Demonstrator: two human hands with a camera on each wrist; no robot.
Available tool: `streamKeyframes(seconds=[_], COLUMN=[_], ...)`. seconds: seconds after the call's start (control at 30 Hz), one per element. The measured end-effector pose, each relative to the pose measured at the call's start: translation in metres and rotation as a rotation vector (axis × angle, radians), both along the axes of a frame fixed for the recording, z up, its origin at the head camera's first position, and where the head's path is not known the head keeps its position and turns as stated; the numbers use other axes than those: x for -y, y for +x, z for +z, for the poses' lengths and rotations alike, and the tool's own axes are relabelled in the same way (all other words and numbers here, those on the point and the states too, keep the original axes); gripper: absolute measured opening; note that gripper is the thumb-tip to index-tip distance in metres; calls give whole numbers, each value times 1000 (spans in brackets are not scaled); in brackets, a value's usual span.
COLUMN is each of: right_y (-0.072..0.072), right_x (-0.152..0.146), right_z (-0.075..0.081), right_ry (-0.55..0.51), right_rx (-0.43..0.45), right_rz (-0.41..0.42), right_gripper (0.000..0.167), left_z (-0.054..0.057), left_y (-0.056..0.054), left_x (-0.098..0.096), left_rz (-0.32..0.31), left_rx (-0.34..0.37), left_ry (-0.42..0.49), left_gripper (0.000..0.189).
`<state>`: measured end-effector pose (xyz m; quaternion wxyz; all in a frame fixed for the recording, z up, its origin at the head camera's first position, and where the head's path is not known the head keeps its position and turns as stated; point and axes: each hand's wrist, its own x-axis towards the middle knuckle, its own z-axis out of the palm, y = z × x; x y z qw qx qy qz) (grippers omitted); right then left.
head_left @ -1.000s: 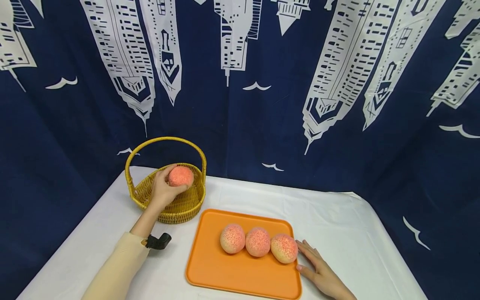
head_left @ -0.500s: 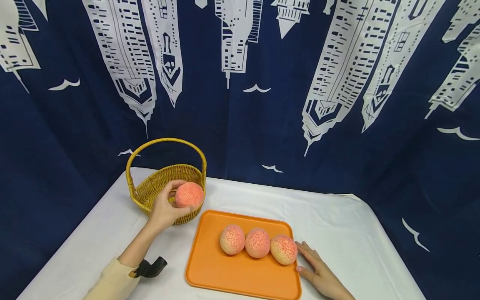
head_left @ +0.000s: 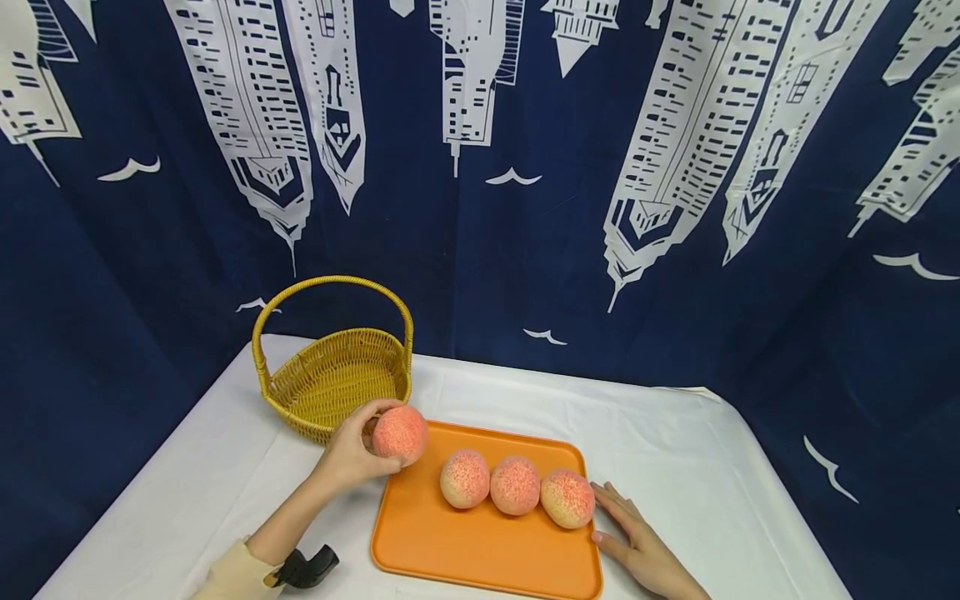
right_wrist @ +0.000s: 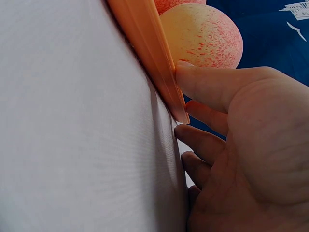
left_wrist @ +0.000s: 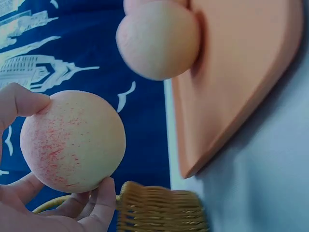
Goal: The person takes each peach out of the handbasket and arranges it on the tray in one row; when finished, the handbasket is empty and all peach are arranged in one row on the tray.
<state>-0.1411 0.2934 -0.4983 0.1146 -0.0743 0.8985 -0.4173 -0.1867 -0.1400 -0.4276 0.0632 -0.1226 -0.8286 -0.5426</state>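
My left hand [head_left: 347, 457] grips a pink peach [head_left: 401, 435] between thumb and fingers, above the far left corner of an orange tray [head_left: 450, 550]. In the left wrist view this peach [left_wrist: 77, 140] shows a cream side and a red-speckled side. Three more peaches stand in a row on the tray: a left one [head_left: 464, 480], a middle one [head_left: 515, 486] and a right one [head_left: 567, 499]. My right hand [head_left: 636, 540] rests at the tray's right edge with relaxed fingers; in the right wrist view its thumb [right_wrist: 203, 87] touches the rim.
A yellow wicker basket [head_left: 322, 387] with a tall arched handle stands behind the tray on the left, no fruit visible inside. White cloth [head_left: 675, 450] covers the table. A dark blue curtain [head_left: 487, 250] with white buildings hangs behind it.
My left hand has lifted the peach out of the basket and carried it toward me and to the right, to the tray's corner. The right hand stays at the tray's edge.
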Motion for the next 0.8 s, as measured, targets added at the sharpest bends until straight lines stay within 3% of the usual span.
streamKeyframes(seconds=[0.17, 0.4, 0.8], right_y=[0, 1, 1], right_x=[-1, 1, 1], right_z=[-2, -2, 2], right_ry=[-49, -18, -4], right_rx=[17, -6, -9], right_rz=[-18, -4, -2], right_gripper=[65, 63, 62], left_z=[-11, -24, -40], left_y=[4, 7, 3], left_x=[-7, -14, -20], left_rz=[-16, -74, -80], left_rx=[35, 77, 97], left_ry=[-49, -91, -107], left_gripper=[68, 67, 66])
